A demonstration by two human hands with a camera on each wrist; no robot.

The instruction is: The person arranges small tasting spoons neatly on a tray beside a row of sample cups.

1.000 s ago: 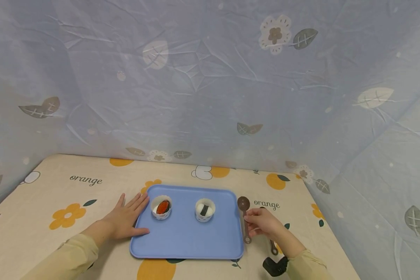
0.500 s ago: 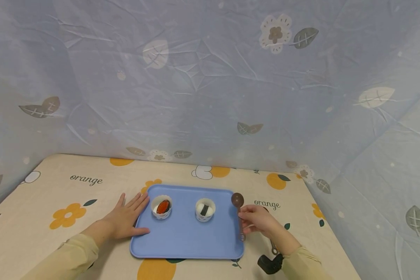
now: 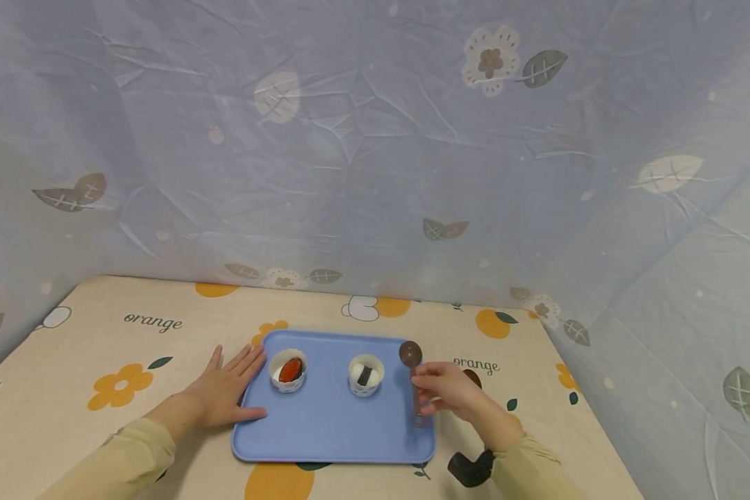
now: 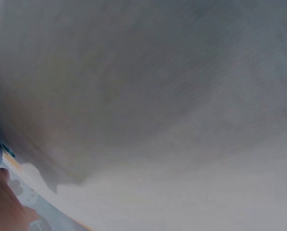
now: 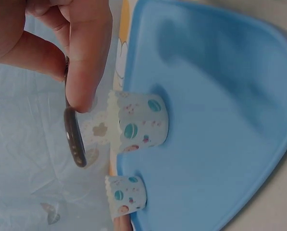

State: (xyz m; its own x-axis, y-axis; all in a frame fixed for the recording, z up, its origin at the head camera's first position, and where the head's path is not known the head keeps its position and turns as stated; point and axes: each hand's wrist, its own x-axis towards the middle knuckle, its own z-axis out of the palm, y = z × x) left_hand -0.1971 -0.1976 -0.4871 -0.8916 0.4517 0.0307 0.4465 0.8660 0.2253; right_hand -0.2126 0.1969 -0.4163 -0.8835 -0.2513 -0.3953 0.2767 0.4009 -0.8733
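My right hand pinches a brown round-bowled spoon by its handle, thumb against fingers, over the right side of a blue tray. In the right wrist view the spoon is raised clear of the tray, casting a shadow on it. My left hand lies spread with straight fingers at the tray's left edge. Two patterned paper cups stand on the tray. The left cup has a red-topped sushi piece in it. In the right cup is a white piece with a dark band.
A second brown spoon lies on the table right of the tray, mostly hidden by my right hand and forearm. A black device sits by the right wrist. Patterned fabric walls close off the back and right.
My right hand has carried the spoon leftward, from beside the tray's right edge to over the tray. More of the second spoon's bowl shows now. The left hand, cups and tray have stayed put.
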